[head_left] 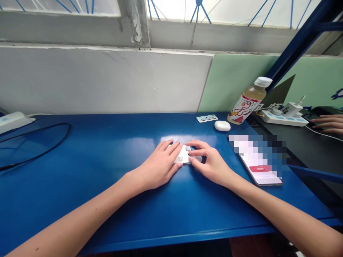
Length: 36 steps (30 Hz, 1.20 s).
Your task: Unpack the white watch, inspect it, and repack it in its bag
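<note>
With both forearms (99,210) over front edge of blue desk (155,217), resting left hand (160,162) flat, unclenched, on small white packet (182,156) between front and back edges. Touching its right end with right hand (211,161); cannot tell whether pinching. Apparently steadying; next, probably calls for left-hand pressure.

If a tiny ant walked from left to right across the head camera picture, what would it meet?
Black cable → left hand → small white item → right hand → drink bottle → white power strip → another person's hand.
</note>
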Available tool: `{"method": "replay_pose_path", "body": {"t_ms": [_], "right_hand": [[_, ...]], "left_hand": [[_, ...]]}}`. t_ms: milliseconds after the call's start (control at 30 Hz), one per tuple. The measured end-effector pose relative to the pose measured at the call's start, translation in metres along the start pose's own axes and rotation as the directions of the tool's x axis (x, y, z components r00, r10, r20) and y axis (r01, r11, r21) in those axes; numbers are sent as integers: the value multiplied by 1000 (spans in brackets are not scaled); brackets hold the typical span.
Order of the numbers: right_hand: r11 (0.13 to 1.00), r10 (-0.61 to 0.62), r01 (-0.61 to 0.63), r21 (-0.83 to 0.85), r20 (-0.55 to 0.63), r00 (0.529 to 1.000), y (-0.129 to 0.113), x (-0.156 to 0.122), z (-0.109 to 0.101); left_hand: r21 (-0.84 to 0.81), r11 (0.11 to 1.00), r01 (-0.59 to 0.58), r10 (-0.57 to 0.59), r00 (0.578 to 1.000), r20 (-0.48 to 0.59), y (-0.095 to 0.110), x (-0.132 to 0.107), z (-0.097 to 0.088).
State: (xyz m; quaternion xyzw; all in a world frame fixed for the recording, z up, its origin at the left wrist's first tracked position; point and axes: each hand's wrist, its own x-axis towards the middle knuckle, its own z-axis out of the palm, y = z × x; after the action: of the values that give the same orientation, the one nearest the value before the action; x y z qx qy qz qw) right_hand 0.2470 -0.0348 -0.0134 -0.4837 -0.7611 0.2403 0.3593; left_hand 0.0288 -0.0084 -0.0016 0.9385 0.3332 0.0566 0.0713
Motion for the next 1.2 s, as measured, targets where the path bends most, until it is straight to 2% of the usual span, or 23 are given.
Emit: {"method": "replay_pose_path", "body": {"t_ms": [167,367,533,700,900,1067,1200], "right_hand": [[998,34,-37,56,50,998,0,4,-4],[998,39,-44,45,95,995,2,4,-7],[1000,2,2,-22,171,985,-7,-3,-9],[997,-35,51,-56,257,966,-10,-2,-14],[998,-57,58,2,185,981,2,6,-16],[983,-101,119,-137,129,986,4,9,-23],[934,-196,253,-251,231,953,5,8,-31]], "left_hand": [[-23,1000,-3,2,1000,-25,2,1,0],[-28,1000,8,-9,1000,-27,2,2,2],[-37,999,-12,11,999,-36,1,2,3],[-32,999,11,-11,1000,5,1,2,4],[-35,999,2,-2,1000,4,1,2,0],[-14,1000,3,-2,1000,26,1,2,-1],[-19,1000,5,-5,1000,19,1,2,-2]]}}
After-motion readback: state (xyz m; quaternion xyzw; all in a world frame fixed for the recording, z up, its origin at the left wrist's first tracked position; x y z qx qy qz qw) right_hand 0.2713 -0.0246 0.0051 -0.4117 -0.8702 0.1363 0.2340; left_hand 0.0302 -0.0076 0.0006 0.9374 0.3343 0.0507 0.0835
